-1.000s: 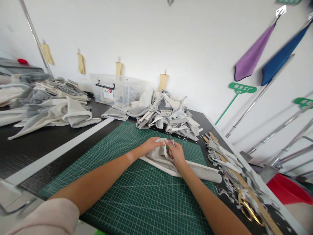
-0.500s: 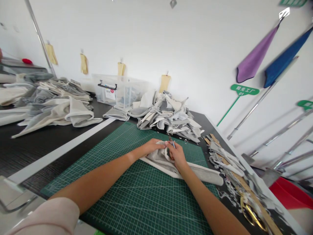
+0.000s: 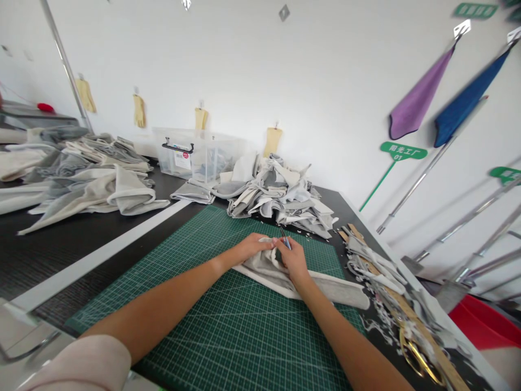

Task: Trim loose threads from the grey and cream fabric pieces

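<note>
Cutting mat [image 3: 244, 336] was green, gridded white; held cloth [image 3: 344, 289] was grey, edged in off-white; one hanging towel [image 3: 419, 98] was purple, dark-edged.

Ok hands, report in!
Left hand pinching long grey, white-edged fabric. Right hand there too, holding slim blue-handled metal tool. Heaped grey and white cloth beyond.

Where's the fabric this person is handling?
In the head view, the grey-and-white fabric lies on the green cutting mat, slightly right of centre, bunched at the left hand and right hand, its loose end toward the scraps.
</note>
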### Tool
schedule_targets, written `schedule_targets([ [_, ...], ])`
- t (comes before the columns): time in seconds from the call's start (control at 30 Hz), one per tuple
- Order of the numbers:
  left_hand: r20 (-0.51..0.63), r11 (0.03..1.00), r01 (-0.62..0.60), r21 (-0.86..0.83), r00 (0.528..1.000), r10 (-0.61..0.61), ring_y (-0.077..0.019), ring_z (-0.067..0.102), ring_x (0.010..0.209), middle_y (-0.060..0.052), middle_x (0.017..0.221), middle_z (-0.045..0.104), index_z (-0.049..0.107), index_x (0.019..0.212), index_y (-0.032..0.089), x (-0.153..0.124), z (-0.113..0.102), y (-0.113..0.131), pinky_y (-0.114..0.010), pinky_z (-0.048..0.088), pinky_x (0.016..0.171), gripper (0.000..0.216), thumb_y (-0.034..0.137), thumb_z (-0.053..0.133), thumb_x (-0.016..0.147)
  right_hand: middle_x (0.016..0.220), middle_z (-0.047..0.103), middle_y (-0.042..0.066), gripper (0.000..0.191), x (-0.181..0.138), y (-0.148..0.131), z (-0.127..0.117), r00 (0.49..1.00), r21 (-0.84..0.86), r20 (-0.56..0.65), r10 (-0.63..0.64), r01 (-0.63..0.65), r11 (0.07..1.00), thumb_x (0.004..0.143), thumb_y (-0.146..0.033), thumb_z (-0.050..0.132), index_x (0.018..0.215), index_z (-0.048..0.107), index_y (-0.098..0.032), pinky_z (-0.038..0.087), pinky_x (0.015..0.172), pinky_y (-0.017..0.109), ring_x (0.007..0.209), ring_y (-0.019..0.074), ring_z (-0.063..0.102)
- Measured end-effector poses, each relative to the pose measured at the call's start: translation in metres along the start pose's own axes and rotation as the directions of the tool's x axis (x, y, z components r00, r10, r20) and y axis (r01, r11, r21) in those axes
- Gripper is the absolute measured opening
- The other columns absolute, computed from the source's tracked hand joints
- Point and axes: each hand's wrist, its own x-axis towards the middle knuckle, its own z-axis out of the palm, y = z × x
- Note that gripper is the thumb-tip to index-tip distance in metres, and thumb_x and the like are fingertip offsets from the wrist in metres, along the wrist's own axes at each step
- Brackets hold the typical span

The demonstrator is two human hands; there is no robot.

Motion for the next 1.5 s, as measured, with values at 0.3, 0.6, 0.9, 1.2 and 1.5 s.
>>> schedule_targets([
  [0.3, 0.042, 0.998, 0.039, -0.054, 0.998, -0.037, -0.0206, 0.064, 0.083, -0.008, 0.091, 0.074, 0.074, 0.097, 0.011, -0.0016, -0.0011, 0.0031, -0.029, 0.045, 0.078, 0.048, 0.053, 0.076, 0.072, 0.039, 0.039, -0.008, 0.045, -0.0001, -0.0003, 0.0023, 0.998, 0.141, -0.044, 0.038, -0.031, 0.989, 0.069, -0.058, 0.077, 0.083, 0.07, -0.016, 0.021, 0.037, 0.022, 0.036, 0.0081, 0.029],
  [0.6, 0.064, 0.996, 0.073, -0.055, 0.996, -0.069, -0.0203, 0.065, 0.081, -0.007, 0.091, 0.074, 0.074, 0.101, 0.012, 0.0002, -0.003, 0.0001, -0.029, 0.045, 0.076, 0.05, 0.053, 0.076, 0.072, 0.038, 0.036, -0.011, 0.042, 0.0008, 0.0055, 0.0033, 0.998, 0.249, 0.051, 0.032, -0.043, 0.968, 0.076, -0.055, 0.074, 0.087, 0.066, -0.015, 0.013, 0.033, 0.02, 0.033, 0.0052, 0.022],
  [0.9, 0.025, 0.999, 0.007, -0.053, 1.0, -0.005, -0.0191, 0.065, 0.08, -0.007, 0.089, 0.075, 0.076, 0.097, 0.011, -0.0018, -0.0003, 0.0047, -0.027, 0.045, 0.077, 0.048, 0.052, 0.076, 0.073, 0.04, 0.039, -0.01, 0.044, 0.0004, 0.0011, 0.0035, 0.999, 0.155, 0.013, 0.036, -0.038, 0.987, 0.07, -0.057, 0.078, 0.084, 0.066, -0.017, 0.018, 0.034, 0.021, 0.034, 0.0059, 0.028],
  [1.2, 0.095, 0.997, 0.063, -0.054, 0.994, -0.058, -0.0219, 0.067, 0.09, -0.008, 0.099, 0.076, 0.074, 0.103, 0.014, -0.0022, -0.0046, 0.0051, -0.03, 0.047, 0.082, 0.045, 0.05, 0.074, 0.077, 0.037, 0.036, -0.011, 0.04, -0.0002, 0.0015, 0.0033, 0.998, 0.264, 0.003, 0.063, -0.062, 0.962, 0.072, -0.052, 0.078, 0.082, 0.065, -0.016, 0.014, 0.033, 0.021, 0.033, 0.0055, 0.023],
  [1.5, 0.159, 0.988, 0.11, -0.11, 0.983, -0.092, -0.0227, 0.068, 0.094, -0.011, 0.106, 0.075, 0.074, 0.107, 0.013, -0.0033, -0.0063, 0.009, -0.032, 0.048, 0.089, 0.046, 0.047, 0.076, 0.076, 0.038, 0.034, -0.011, 0.036, -0.0008, 0.0065, 0.0019, 0.988, 0.351, 0.151, 0.044, -0.095, 0.931, 0.081, -0.05, 0.072, 0.072, 0.056, -0.019, 0.012, 0.033, 0.02, 0.033, 0.0046, 0.021],
])
